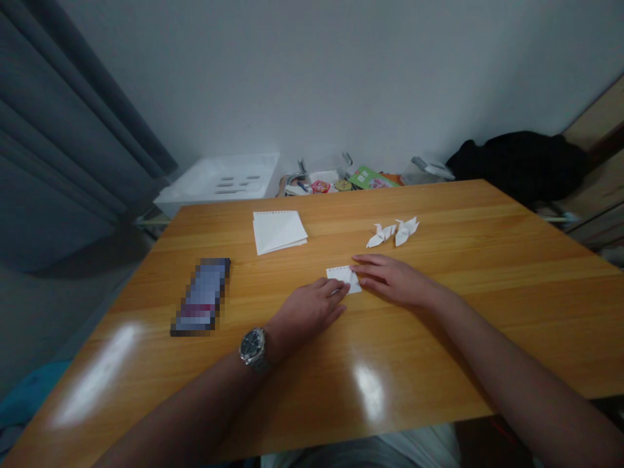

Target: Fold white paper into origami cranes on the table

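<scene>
While both hands meet over the small white paper (pixel 338 273) near the centre of the frame, other things lie around them on the surface (pixel 424 383). Two folded paper birds (pixel 381 235) rest just above the right hand (pixel 402 279), and a pile of lined sheets (pixel 277 231) lies above and to the left. At the left of the frame is a phone (pixel 202 296), its screen blurred, well apart from the left hand (pixel 314 305), whose wrist carries a watch (pixel 252 346). The left fingers cover the lower part of the paper, so I cannot tell whether that grip is pinching; the right grip is loose and rather wide, with fingertips at the paper's right edge. The surface is of glossy yellowish wood with bright reflections. Behind it stand a white tray (pixel 205 185) and a green packet (pixel 373 177) among small objects, before a pale wall (pixel 341 78). A grey curtain (pixel 63 117) hangs at upper left; black cloth (pixel 521 162) is heaped at upper right.
</scene>
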`<state>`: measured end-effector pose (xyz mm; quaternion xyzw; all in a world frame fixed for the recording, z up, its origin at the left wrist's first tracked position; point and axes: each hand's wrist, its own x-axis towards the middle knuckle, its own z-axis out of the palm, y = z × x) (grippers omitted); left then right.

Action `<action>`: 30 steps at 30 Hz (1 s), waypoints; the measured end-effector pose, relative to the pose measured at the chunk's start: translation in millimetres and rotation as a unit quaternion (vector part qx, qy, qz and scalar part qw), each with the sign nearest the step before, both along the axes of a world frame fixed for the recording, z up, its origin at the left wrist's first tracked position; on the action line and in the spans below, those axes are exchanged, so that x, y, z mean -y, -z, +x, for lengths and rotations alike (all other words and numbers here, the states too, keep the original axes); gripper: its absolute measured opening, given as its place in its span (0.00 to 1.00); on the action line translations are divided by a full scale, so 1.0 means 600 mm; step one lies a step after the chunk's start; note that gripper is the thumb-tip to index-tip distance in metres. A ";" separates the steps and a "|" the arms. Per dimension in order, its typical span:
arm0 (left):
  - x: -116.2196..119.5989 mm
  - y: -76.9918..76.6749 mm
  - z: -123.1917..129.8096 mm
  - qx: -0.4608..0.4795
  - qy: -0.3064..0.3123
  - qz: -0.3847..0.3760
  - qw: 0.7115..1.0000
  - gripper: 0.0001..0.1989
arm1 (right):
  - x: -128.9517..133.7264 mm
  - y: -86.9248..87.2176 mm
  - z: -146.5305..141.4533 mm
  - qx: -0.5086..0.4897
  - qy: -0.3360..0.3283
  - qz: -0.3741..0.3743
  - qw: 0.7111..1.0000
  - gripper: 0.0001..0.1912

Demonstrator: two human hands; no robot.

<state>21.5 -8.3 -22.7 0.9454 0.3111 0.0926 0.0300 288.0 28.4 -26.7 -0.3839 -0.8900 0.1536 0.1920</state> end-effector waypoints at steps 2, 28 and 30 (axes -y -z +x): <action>0.001 0.000 0.001 0.000 -0.002 0.001 1.000 0.20 | 0.000 -0.001 -0.002 0.003 0.001 0.001 1.000 0.20; 0.007 -0.004 0.011 -0.015 -0.017 -0.006 1.000 0.21 | -0.009 0.008 0.000 0.007 0.015 0.010 1.000 0.18; 0.006 -0.003 0.011 -0.015 -0.017 -0.004 1.000 0.20 | -0.007 0.006 -0.002 0.012 0.018 0.013 1.000 0.18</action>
